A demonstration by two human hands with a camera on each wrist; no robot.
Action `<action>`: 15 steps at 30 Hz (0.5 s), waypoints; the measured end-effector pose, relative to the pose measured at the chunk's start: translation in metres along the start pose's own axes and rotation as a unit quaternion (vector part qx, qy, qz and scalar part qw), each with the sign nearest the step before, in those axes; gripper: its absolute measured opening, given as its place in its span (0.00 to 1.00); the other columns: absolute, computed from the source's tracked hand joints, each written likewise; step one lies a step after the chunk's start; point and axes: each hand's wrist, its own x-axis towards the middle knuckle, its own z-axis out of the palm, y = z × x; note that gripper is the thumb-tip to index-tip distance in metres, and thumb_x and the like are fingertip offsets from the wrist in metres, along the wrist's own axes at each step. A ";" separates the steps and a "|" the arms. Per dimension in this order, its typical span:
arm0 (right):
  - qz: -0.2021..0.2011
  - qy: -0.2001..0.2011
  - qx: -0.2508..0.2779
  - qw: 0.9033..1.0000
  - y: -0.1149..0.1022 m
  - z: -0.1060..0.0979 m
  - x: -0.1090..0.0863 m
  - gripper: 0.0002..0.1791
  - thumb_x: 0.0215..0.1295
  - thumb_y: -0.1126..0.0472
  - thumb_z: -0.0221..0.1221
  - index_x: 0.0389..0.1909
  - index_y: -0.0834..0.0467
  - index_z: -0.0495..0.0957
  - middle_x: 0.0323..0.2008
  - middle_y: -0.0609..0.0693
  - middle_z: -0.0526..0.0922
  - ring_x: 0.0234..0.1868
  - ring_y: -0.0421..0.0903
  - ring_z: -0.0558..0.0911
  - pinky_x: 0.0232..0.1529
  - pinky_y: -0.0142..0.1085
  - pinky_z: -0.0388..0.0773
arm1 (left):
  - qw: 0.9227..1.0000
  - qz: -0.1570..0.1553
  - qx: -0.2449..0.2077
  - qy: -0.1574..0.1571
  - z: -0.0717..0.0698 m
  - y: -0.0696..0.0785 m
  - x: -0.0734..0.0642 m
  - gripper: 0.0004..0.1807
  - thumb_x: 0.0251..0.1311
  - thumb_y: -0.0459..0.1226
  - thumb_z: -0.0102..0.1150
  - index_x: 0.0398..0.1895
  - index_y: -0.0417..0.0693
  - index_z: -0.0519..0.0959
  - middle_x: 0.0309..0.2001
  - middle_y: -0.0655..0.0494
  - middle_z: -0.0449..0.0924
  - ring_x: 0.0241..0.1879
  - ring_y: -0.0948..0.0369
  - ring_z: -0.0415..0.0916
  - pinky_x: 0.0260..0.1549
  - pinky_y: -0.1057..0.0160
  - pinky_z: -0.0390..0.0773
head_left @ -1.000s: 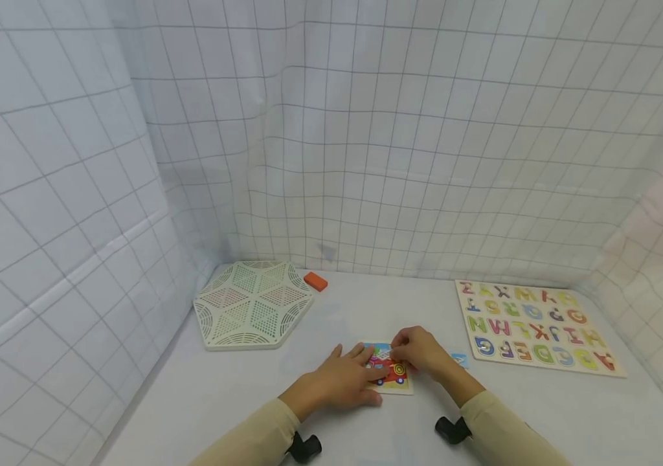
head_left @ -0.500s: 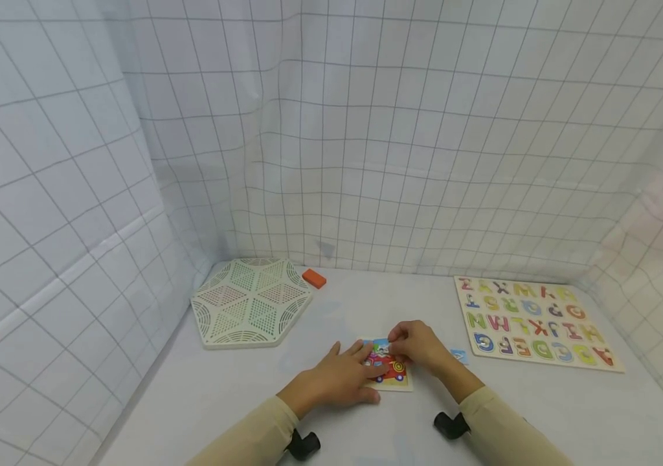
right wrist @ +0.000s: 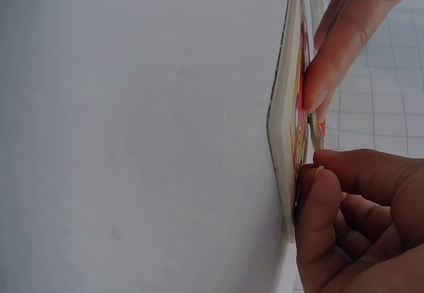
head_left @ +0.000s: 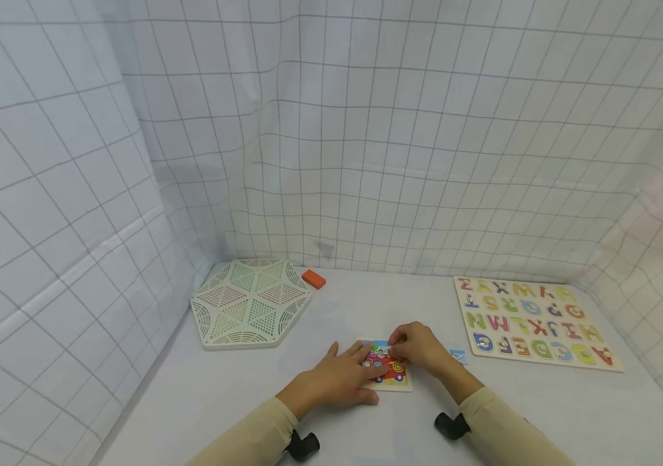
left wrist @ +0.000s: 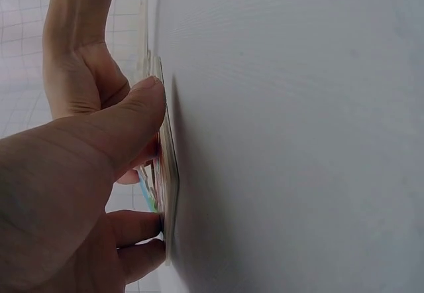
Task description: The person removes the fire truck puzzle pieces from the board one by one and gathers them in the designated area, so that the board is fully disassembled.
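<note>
Table (head_left: 221, 388): pale. Left hand (head_left: 338, 378): fingers spread, rests on the puzzle board (head_left: 398, 387)'s left side, grips nothing. Right hand (head_left: 419, 346): thumb and forefinger pinch a thin piece (right wrist: 318, 134) over the far right part. Puzzle board: near-square, flat between both hands; its red vehicle (head_left: 391, 375) runs left-right, wheels nearside. Thin piece: tilted.

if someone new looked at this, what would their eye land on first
Probably the bright picture board at the front centre of the table, with the left hand spread over its left side and the right hand's fingertips at its upper right. Next, likely the colourful alphabet board farther right, then the small orange block behind, beside the pale hexagonal board.
</note>
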 end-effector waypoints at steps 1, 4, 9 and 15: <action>-0.002 0.000 -0.001 1.000 0.000 -0.001 0.000 0.03 0.60 0.68 0.67 0.33 0.60 0.82 0.27 0.49 0.81 0.26 0.43 0.78 0.27 0.35 0.79 | 1.000 0.000 -0.003 -0.001 0.000 0.000 0.000 0.33 0.65 0.66 0.54 0.74 0.81 0.66 0.80 0.50 0.56 0.80 0.48 0.50 0.67 0.28 0.56; -0.003 0.004 0.003 1.000 0.003 -0.006 -0.002 0.03 0.59 0.68 0.67 0.33 0.60 0.83 0.27 0.49 0.81 0.27 0.43 0.78 0.28 0.35 0.78 | 1.000 0.003 -0.006 -0.001 0.000 0.000 0.000 0.33 0.66 0.66 0.53 0.74 0.81 0.66 0.80 0.49 0.56 0.80 0.49 0.50 0.67 0.27 0.55; -0.001 0.017 0.030 0.999 0.007 -0.023 -0.008 0.03 0.61 0.68 0.65 0.36 0.61 0.83 0.29 0.51 0.81 0.28 0.45 0.79 0.30 0.36 0.79 | 1.000 0.004 -0.005 0.000 0.000 -0.001 0.002 0.33 0.66 0.66 0.52 0.74 0.81 0.66 0.80 0.49 0.56 0.80 0.49 0.50 0.67 0.27 0.54; 0.013 0.022 0.066 0.997 0.019 -0.054 -0.020 0.06 0.67 0.63 0.64 0.42 0.60 0.82 0.33 0.53 0.80 0.30 0.47 0.77 0.23 0.36 0.74 | 1.000 -0.003 -0.014 -0.004 -0.002 0.000 0.000 0.32 0.67 0.64 0.55 0.74 0.81 0.67 0.79 0.50 0.56 0.80 0.50 0.50 0.68 0.28 0.54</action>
